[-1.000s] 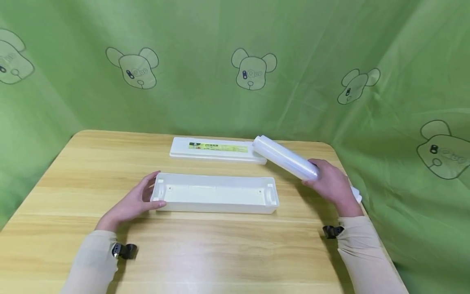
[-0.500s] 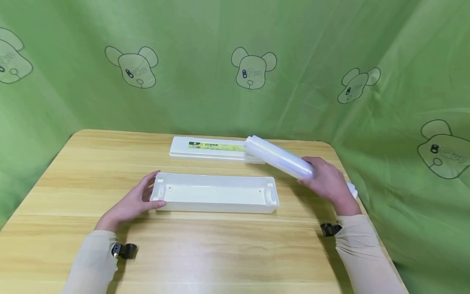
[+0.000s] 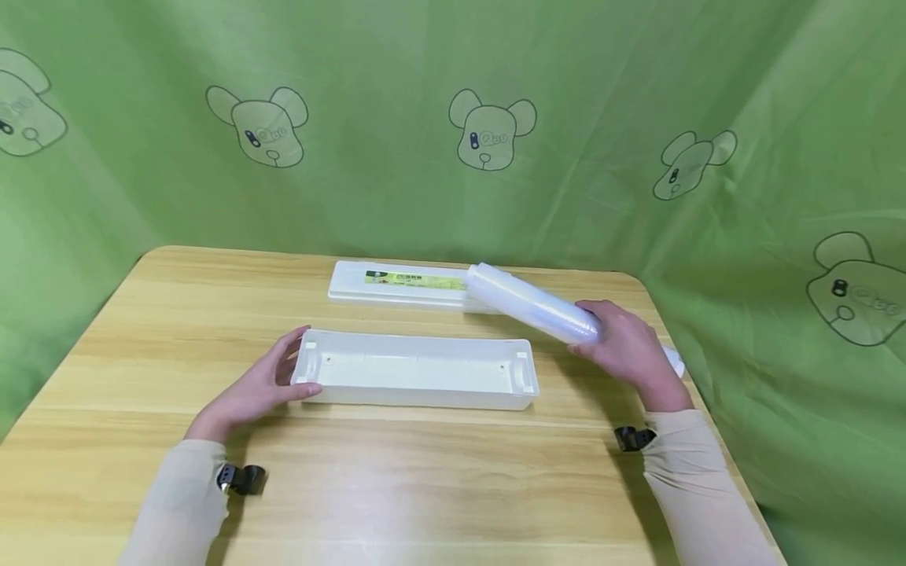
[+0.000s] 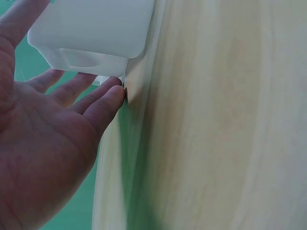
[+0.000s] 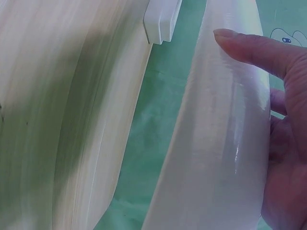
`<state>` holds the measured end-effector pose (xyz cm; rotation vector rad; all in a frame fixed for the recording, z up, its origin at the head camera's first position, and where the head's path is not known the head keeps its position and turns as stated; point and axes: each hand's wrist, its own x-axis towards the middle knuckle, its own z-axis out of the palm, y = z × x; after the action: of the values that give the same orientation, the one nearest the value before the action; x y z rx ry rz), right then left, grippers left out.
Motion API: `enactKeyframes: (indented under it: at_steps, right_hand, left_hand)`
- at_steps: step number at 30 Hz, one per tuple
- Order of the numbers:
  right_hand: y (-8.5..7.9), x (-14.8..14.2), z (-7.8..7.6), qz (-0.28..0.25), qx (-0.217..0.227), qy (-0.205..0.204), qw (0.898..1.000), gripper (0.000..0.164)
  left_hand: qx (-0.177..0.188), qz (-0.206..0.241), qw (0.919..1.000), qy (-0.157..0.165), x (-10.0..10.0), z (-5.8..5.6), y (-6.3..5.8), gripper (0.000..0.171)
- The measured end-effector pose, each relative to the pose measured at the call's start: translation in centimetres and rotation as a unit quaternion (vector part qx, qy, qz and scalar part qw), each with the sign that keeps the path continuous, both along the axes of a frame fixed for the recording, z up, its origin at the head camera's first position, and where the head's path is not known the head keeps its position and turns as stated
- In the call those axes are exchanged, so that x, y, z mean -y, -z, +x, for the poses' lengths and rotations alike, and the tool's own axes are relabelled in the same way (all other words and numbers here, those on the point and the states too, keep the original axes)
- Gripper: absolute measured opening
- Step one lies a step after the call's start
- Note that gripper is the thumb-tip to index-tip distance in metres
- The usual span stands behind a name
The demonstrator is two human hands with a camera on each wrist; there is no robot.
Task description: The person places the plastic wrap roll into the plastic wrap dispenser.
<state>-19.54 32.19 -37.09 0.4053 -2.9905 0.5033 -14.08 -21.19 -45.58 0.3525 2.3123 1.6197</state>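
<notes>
A long white plastic box, its top uncovered and nothing inside, stands in the middle of the table. My left hand grips its left end, thumb at the front corner and fingers behind. In the left wrist view the fingertips touch the box's end wall. My right hand holds a roll of cling film above the table at the right, thumb over the film and fingers round the other side. The roll slants up to the left, and its far end overlaps the lid in the head view.
The white lid, with a green and yellow label, lies behind the box near the table's back edge. The roll's other end shows past the right wrist, near the right table edge. Green cloth hangs behind and beside the table.
My right hand has moved slightly left with the cling film roll, whose far end covers more of the lid. The left hand and the box have kept their places.
</notes>
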Motion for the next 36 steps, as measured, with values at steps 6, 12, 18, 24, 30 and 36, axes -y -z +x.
enactKeyframes:
  at_steps: [6, 12, 18, 24, 30, 36]
  right_hand:
    - [0.1, 0.0, 0.0, -0.009, -0.005, -0.011, 1.000, 0.071]
    - [0.0, 0.1, -0.1, -0.012, -0.002, -0.015, 1.000, 0.070]
    - [-0.2, 0.5, -0.2, -0.022, -0.004, -0.025, 0.999, 0.069]
    - [-0.4, 1.2, 0.0, -0.027, 0.007, -0.030, 0.999, 0.070]
    - [-0.4, 1.5, 0.0, -0.028, 0.014, -0.028, 0.999, 0.068]
    - [-0.3, 1.8, -0.1, -0.031, 0.011, -0.033, 0.999, 0.068]
  left_hand:
    - [-0.001, -0.008, 1.0000, -0.001, -0.1, 0.0, -0.1, 0.103]
    - [-0.003, -0.012, 0.9999, 0.000, 0.0, -0.1, -0.2, 0.103]
    - [-0.003, -0.008, 1.0000, 0.000, 0.0, -0.1, -0.1, 0.102]
    - [-0.002, -0.003, 1.0000, 0.001, 0.0, -0.1, 0.0, 0.102]
    - [-0.006, 0.004, 1.0000, 0.004, 0.0, -0.2, 0.1, 0.103]
    - [-0.004, 0.001, 1.0000, 0.004, 0.1, -0.2, 0.1, 0.103]
